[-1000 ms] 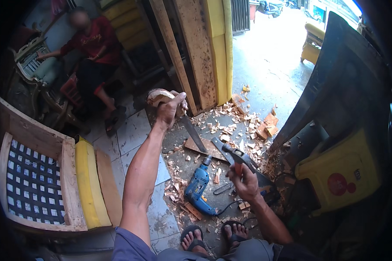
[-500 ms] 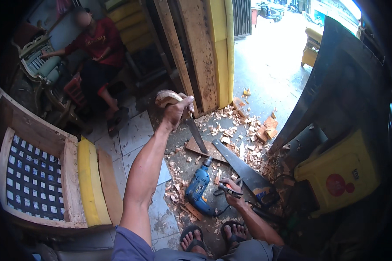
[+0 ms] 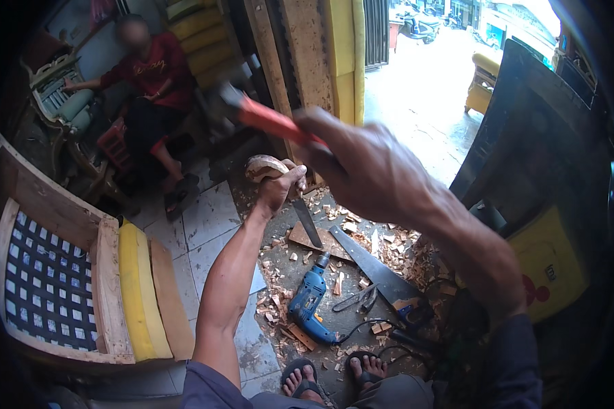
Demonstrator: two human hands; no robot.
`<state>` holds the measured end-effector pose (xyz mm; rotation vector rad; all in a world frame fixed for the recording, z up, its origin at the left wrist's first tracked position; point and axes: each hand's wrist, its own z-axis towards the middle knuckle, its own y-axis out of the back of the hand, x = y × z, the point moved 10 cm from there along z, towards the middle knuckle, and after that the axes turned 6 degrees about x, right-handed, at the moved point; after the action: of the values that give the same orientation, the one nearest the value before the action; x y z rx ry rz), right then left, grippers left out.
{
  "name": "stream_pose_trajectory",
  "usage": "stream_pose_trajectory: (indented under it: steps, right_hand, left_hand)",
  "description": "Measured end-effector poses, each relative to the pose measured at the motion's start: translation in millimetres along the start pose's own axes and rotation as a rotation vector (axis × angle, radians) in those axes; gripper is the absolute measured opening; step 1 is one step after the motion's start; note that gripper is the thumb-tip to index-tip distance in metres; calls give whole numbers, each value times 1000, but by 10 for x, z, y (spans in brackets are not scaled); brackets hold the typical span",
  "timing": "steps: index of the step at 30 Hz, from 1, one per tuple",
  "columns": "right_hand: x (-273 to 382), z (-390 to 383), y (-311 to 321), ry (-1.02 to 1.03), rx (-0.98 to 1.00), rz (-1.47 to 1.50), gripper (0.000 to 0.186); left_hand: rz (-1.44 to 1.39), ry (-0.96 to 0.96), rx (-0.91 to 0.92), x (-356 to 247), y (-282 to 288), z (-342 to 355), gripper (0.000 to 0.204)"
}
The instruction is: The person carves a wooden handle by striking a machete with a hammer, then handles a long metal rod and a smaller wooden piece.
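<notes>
Head view: nearest is the right hand (image 3: 368,163), held high, its fingers closed around a red-handled hammer (image 3: 273,121) whose long axis runs up and leftward from that grip. Below and left of those fingers, the left hand (image 3: 278,193) grips a curved pale wooden piece (image 3: 265,165); this lies below the hammer's head, apart from it in the picture, with the left hand the nearer. From beneath the left fingers a metal blade (image 3: 308,228) slants down and right toward a flat board (image 3: 333,244). Lower down from them lie a blue drill (image 3: 310,300) and a handsaw (image 3: 382,269). Well beyond the left fingers is a seated person (image 3: 158,71). Blur smears the hammer's head; the right fingertips are mostly hidden; whether blade and wooden piece join inside the left fist cannot be told.
</notes>
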<state>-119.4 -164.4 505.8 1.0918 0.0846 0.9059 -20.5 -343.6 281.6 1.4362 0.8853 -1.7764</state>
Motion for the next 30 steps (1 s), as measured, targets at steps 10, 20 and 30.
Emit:
stream_pose_trajectory:
  steps: [10,20,30]
  right_hand:
    - [-227,714,-550,-184,459,-390,24]
    - [-313,596,-496,-173,341,-285,22]
    - [-347,494,-380,-158,151,-132,26]
  left_hand:
    - [84,31,98,80,-156,1,15]
    - [77,-41,85,-45,-281,2,13]
    - [175,1,103,-119,-344,-76,13]
